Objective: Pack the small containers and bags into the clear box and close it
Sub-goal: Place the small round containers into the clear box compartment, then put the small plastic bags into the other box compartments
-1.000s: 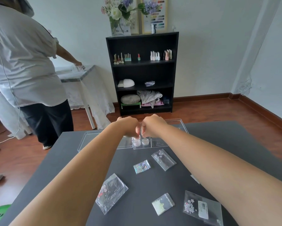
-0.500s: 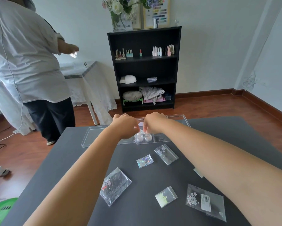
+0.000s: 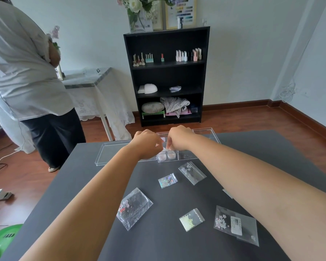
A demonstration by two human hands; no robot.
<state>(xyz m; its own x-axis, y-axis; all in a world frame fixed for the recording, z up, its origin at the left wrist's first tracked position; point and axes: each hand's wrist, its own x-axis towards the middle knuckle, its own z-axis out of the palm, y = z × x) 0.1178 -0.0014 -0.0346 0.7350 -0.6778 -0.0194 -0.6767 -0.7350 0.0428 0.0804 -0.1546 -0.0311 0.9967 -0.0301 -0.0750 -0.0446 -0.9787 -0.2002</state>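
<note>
Hands [image 3: 148, 143] and [image 3: 178, 139] are meeting over small round containers [image 3: 166, 155] in the clear box [image 3: 109, 153], fingers curled; grip unclear.

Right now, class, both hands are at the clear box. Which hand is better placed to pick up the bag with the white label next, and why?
The right hand, probably. The bag with the white label lies at the table's near right, beside the right forearm, so the left hand would have to cross over.
</note>
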